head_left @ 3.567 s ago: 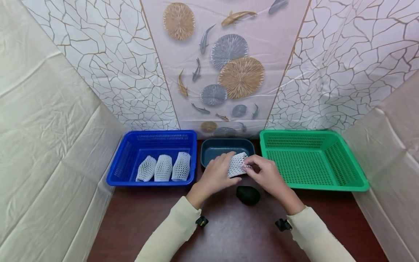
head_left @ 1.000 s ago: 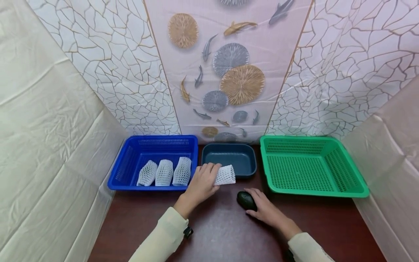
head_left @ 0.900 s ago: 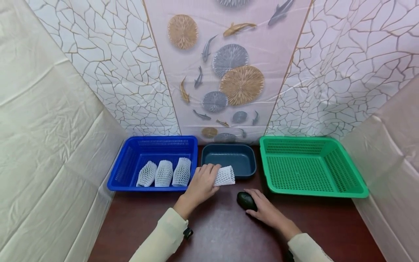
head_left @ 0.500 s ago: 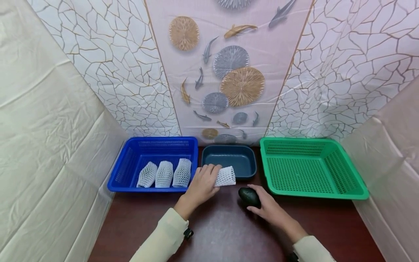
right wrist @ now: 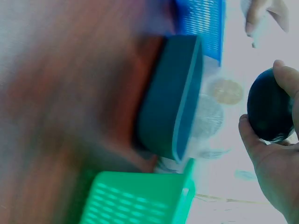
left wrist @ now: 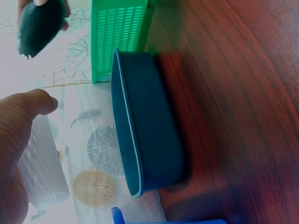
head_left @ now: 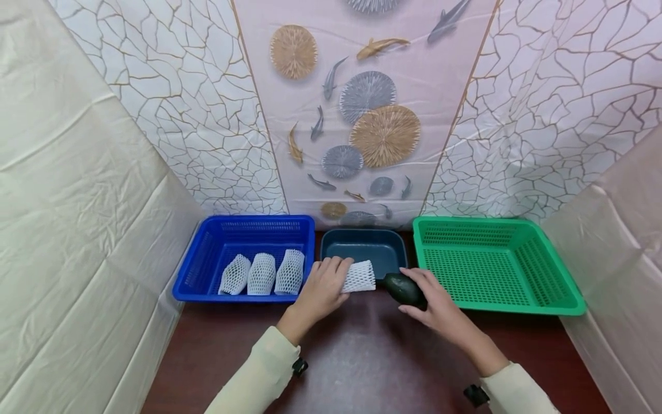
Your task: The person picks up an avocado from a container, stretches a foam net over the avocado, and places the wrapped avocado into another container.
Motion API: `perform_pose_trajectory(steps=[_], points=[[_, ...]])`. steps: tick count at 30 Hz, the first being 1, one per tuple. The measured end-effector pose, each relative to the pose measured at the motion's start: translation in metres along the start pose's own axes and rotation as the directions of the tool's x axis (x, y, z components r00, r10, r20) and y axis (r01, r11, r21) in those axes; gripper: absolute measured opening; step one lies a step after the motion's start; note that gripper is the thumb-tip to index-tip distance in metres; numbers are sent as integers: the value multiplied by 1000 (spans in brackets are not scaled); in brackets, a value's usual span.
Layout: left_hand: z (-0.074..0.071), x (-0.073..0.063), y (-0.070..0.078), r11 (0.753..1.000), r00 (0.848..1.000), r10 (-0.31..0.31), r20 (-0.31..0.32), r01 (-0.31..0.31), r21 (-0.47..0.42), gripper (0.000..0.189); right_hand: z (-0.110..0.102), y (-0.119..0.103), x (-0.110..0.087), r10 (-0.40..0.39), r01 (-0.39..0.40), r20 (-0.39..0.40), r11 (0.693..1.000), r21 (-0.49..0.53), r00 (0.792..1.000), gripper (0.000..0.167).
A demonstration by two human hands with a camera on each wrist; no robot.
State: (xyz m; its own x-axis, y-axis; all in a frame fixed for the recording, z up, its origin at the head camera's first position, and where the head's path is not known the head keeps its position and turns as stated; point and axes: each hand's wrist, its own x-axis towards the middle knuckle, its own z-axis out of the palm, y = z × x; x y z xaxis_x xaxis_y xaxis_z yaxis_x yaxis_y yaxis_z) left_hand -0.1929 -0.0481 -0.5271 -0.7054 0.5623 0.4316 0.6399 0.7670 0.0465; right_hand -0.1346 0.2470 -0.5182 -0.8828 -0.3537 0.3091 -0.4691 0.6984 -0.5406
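My left hand (head_left: 322,287) grips a white foam net sleeve (head_left: 360,276), whose end pokes out to the right past the fingers. In the left wrist view the thumb (left wrist: 39,101) lies across that sleeve (left wrist: 44,163). My right hand (head_left: 438,302) holds a dark green avocado (head_left: 404,289) by its rounder end, the narrow end pointing left at the sleeve's end. The right wrist view has the avocado (right wrist: 268,106) between thumb and fingers, up off the table.
Behind the hands stands a dark teal tray (head_left: 364,237). At the left a blue basket (head_left: 243,227) holds three white net sleeves (head_left: 261,275). A green basket (head_left: 496,270) is at the right. All are on a dark red wooden table (head_left: 357,356) before a patterned cloth.
My right hand let go of the sleeve, took hold of the avocado on the table, and lifted it up toward the sleeve. My left hand shifted left with the sleeve, then stayed nearly still.
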Motion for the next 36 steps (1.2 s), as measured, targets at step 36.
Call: perform_pose_trajectory(steps=[36], points=[[-7, 14, 24, 996, 995, 89, -53, -88, 16, 66, -19, -24, 34, -27, 27, 55, 1000, 4, 998, 74]])
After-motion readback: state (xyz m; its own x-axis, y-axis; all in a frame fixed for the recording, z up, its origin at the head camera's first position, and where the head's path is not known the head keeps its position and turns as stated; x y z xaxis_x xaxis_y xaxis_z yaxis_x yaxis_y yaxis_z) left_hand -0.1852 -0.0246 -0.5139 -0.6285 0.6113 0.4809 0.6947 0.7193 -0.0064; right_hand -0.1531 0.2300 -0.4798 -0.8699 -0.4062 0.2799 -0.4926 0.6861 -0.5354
